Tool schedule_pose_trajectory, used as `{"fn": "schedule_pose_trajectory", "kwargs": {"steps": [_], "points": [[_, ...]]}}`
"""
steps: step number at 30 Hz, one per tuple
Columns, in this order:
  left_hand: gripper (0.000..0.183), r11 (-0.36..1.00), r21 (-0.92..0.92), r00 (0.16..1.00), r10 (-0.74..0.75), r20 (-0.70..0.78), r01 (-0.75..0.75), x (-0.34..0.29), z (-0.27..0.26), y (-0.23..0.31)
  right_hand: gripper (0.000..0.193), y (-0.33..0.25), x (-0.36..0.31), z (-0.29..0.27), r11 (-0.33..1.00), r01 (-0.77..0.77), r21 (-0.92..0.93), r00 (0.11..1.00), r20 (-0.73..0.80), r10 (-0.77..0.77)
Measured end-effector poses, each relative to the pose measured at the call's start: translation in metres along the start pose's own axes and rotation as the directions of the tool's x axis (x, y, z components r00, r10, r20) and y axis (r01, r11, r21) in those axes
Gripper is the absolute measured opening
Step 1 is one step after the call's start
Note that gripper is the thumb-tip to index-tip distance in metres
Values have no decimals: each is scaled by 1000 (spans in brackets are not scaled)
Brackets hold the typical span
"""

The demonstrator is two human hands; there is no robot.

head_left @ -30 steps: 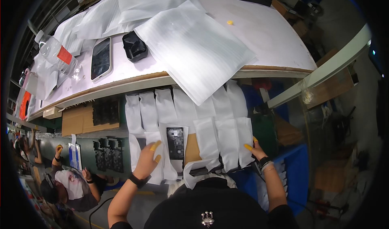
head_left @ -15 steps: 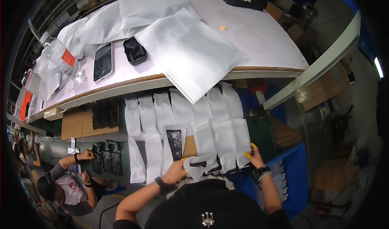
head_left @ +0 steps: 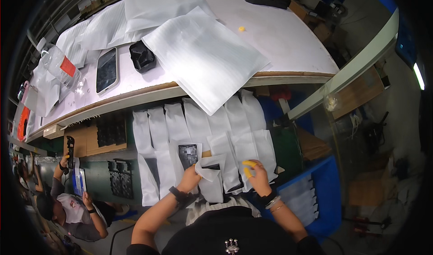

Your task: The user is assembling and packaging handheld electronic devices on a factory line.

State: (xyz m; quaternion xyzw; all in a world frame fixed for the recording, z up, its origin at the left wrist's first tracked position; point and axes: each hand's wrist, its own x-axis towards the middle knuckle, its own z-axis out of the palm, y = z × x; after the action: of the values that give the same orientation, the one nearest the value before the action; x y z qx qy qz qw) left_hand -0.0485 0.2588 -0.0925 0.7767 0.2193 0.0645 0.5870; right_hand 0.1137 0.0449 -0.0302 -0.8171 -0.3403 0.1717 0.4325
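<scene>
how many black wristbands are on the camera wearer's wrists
2: one black wristband just behind the left hand, another black wristband behind the right hand, next to a pale bracelet.

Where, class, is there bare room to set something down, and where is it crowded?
Bare: the white table between the large sheet, the black tray and the right end, bar one yellow bit; a smaller green patch right of the white pouches. Crowded: the table's left, with phone and bottle, and the pouches by the left hand and right hand.

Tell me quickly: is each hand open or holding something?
Left hand: closed on a white sleeve.
Right hand: open, nothing visibly held.
</scene>
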Motion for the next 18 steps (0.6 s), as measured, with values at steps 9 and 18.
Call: {"fn": "schedule_pose_trajectory", "kwargs": {"steps": [9, 18], "points": [[31, 989, -123, 997, -76, 33, 79, 3, -1, 17, 67, -28, 22, 74, 969, -221, 115, 931, 320, 174], [36, 996, 83, 994, -19, 111, 10, -7, -28, 60, 48, 14, 14, 92, 896, -250, 368, 907, 414, 83]]}}
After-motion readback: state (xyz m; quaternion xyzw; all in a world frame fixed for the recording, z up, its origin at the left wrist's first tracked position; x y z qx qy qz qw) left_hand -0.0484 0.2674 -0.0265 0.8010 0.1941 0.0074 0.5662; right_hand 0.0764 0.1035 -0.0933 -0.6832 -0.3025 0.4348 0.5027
